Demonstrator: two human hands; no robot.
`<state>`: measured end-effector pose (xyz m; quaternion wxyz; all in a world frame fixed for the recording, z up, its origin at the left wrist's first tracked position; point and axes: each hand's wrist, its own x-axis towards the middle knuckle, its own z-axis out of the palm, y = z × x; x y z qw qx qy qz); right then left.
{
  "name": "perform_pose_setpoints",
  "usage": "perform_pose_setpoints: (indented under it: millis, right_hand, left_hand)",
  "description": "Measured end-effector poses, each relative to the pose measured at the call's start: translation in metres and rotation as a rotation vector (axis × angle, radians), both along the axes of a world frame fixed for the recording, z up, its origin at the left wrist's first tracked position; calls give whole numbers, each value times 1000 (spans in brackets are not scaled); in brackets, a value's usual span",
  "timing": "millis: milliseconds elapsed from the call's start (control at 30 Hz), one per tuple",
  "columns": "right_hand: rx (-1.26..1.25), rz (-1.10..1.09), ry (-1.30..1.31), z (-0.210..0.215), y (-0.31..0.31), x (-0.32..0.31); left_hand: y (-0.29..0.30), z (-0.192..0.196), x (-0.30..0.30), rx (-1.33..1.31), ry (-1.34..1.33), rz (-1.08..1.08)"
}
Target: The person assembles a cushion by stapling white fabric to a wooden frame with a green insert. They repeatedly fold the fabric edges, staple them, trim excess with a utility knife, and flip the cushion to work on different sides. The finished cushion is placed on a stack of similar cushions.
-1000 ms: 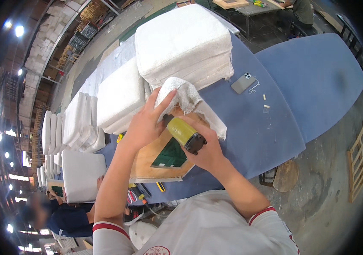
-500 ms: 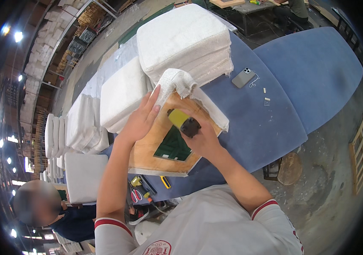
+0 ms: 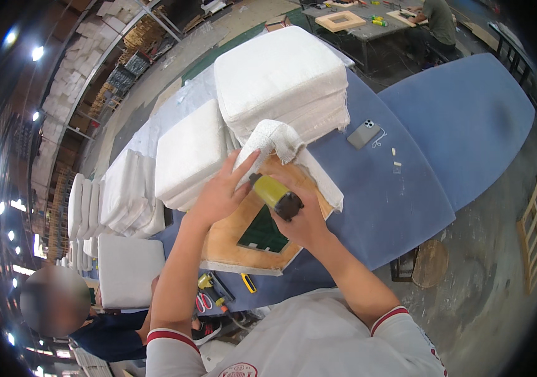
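Note:
A seat panel with a bare plywood underside (image 3: 221,242) lies in front of me, white fabric wrapped along its edges. Its cut-out shows dark green material (image 3: 265,229). At the far corner the white fabric (image 3: 275,135) stands up in a loose fold. My left hand (image 3: 218,195) rests at the panel's far left edge, fingers stretched out against this fabric. My right hand (image 3: 306,220) is closed round a yellow-green and black staple gun (image 3: 271,190), held over the plywood with its front end close to my left thumb. The gun hides its own nose.
White cushions (image 3: 281,75) stand stacked beyond the panel, with more (image 3: 130,188) at left. On the blue table (image 3: 406,188) lie a phone (image 3: 364,134), a yellow cutter (image 3: 248,283), scissors (image 3: 204,303) and another air tool (image 3: 218,286). A person (image 3: 105,333) is at lower left.
The view has shifted, so the scene sits lower. My left fingers have moved right over the fabric edge, and the staple gun has come slightly closer to them.

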<state>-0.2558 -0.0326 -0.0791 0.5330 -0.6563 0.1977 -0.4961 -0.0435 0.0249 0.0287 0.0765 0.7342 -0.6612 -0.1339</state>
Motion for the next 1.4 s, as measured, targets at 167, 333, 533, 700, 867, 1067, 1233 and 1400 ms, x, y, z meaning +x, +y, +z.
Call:
perform_pose_setpoints:
  millis: [167,333,533,700,867,1067,1233,1400]
  right_hand:
    - [-32,-2,56,-2,11,-1]
    - [74,51,43,-7,17,-4]
    - [123,82,106,-28,32,1]
    - [132,90,203,-15,32,9]
    - [104,61,46,-5,28,15]
    - [-13,-9,-41,-6,28,21]
    - [24,46,24,-11,33,22]
    - [-10,38,36,-15,40,25]
  left_hand:
    - [1,3,-1,-8,12,-29]
    - [-3,15,9,94,108,-85]
    - [22,-17,60,100,463,110]
    - [33,-25,48,12,163,86]
    - [38,-13,42,-19,27,-35]
    - [39,-3,23,11,10,16]
    - [42,-3,23,20,-34,9]
    - [39,6,19,100,-8,51]
